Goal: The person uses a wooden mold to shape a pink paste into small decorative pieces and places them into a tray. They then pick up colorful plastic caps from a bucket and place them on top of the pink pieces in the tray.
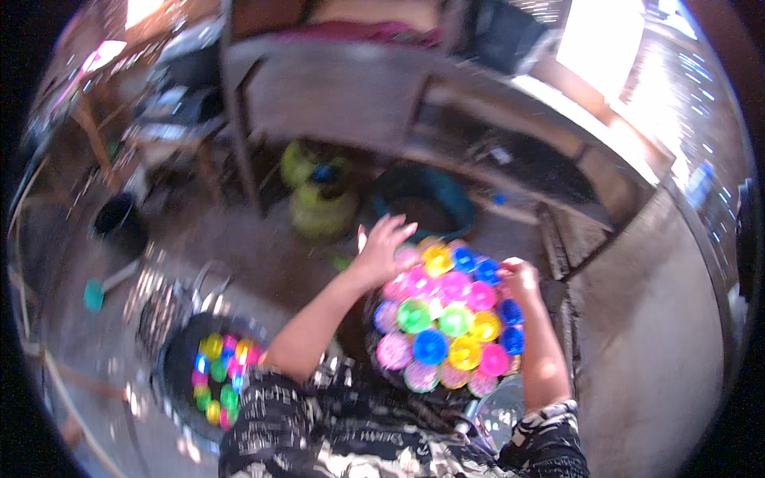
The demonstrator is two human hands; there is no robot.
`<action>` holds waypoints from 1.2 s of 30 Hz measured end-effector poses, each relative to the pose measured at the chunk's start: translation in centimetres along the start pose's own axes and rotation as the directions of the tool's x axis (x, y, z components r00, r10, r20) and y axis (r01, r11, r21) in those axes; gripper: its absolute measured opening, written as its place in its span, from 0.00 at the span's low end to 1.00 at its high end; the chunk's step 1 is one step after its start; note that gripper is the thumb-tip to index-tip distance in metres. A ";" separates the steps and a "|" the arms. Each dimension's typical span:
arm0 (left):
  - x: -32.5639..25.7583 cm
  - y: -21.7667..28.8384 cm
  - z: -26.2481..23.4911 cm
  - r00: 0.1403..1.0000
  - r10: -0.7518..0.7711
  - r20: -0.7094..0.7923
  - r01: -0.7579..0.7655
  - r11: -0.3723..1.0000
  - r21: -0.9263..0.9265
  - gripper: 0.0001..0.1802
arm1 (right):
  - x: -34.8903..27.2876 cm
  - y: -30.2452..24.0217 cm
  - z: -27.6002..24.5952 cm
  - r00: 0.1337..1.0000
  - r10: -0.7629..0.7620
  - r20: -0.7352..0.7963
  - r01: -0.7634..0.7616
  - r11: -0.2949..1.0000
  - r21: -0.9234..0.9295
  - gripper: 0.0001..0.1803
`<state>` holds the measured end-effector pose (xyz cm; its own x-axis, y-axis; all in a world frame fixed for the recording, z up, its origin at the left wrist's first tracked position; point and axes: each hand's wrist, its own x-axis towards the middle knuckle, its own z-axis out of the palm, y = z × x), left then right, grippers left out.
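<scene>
In front of me, small colourful plastic cups [454,320] are crowded together in pink, blue, green and yellow. They cover a round dark-edged holder [370,328], whose surface is mostly hidden under them. My left hand [382,251] is open, its fingers spread, over the far left edge of the cups. At the far right edge, my right hand [519,280] has its fingers curled in beside a blue cup [487,271]. Whatever they pinch is too blurred to name.
A dark tub [171,374] at lower left holds more colourful pieces. Beyond the cups are a teal basin [470,215] and yellow-green containers [319,211]. A black bucket [119,223] stands left. A clear container [504,410] is by my right forearm. Wooden furniture [327,95] spans the back.
</scene>
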<state>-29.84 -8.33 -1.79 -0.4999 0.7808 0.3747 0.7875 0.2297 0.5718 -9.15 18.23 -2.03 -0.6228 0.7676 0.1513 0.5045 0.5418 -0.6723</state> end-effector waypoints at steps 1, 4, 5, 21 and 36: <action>-1.9 -1.7 -1.2 0.993 0.023 -0.117 -0.023 1.000 0.003 0.40 | -0.3 0.4 -0.7 0.998 -0.011 0.064 0.007 0.998 0.059 0.09; -10.1 -8.5 -4.9 0.934 -0.136 -0.330 0.149 0.989 0.016 0.30 | -1.0 1.1 -3.0 0.921 -0.386 -0.055 0.341 0.867 -0.363 0.13; -13.7 -11.1 -6.0 0.902 -0.144 -0.408 0.197 0.976 0.091 0.27 | -1.5 1.4 -4.1 0.956 -0.293 -0.033 0.281 0.939 -0.199 0.15; -48.7 -26.7 13.4 -0.452 -0.888 0.083 0.496 -0.328 -0.804 0.09 | -10.3 -5.5 -8.2 0.974 -0.223 0.041 0.220 0.974 0.053 0.12; -0.4 11.0 -3.3 0.899 0.185 -0.397 -0.238 0.967 -0.090 0.17 | -7.4 -18.0 -6.2 0.705 -0.708 -0.046 0.709 0.706 -0.002 0.14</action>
<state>-22.19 -8.06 6.73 -0.4469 0.5140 0.7322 0.8483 -0.0163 0.5293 -9.94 4.91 13.44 -0.7688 0.1729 0.6156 -0.0842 0.9270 -0.3656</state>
